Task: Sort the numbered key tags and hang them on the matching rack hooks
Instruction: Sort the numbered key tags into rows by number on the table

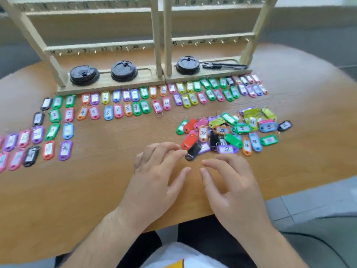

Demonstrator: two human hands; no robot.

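Black key tag (pixel 193 150), tilted, at the near edge of a loose heap of coloured tags (pixel 231 130) on the wooden tabletop (pixel 96 190). Sits right at the forefinger tip of the left grip (pixel 154 175), released, fingers stretched, thumb apart; contact too blurred to tell. Right grip (pixel 231 186) likewise released, fingers spread, just beside the heap. Farther off, sorted rows of tags (pixel 135 103) before the wooden rack (pixel 158 35) with numbered hooks (pixel 127 48); three black lids (pixel 123 71) and pens (pixel 224 66) on its base.

Rack (pixel 155 35) top cut off, hook numbers (pixel 118 48) blurred, leftmost tags (pixel 2 161) cropped
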